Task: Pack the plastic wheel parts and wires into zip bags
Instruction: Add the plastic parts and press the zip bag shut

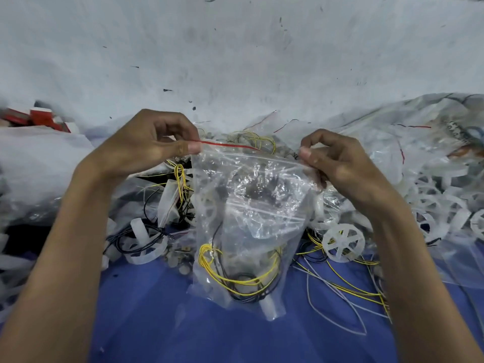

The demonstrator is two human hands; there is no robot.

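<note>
At the far left, red boxes (39,119) lie beyond a heap of clear plastic. The left hand (154,142) pinches the top left corner of the zip bag (248,205) between thumb and curled fingers, at the end of its red seal strip (227,145). The bag hangs between both hands above the blue surface (183,323), with yellow and black wires (235,280) coiled in its bottom. The right hand (337,163) pinches the bag's top right corner. A white spoked wheel (343,243) lies just beside the right forearm, and more wheel parts (440,205) are piled further right.
</note>
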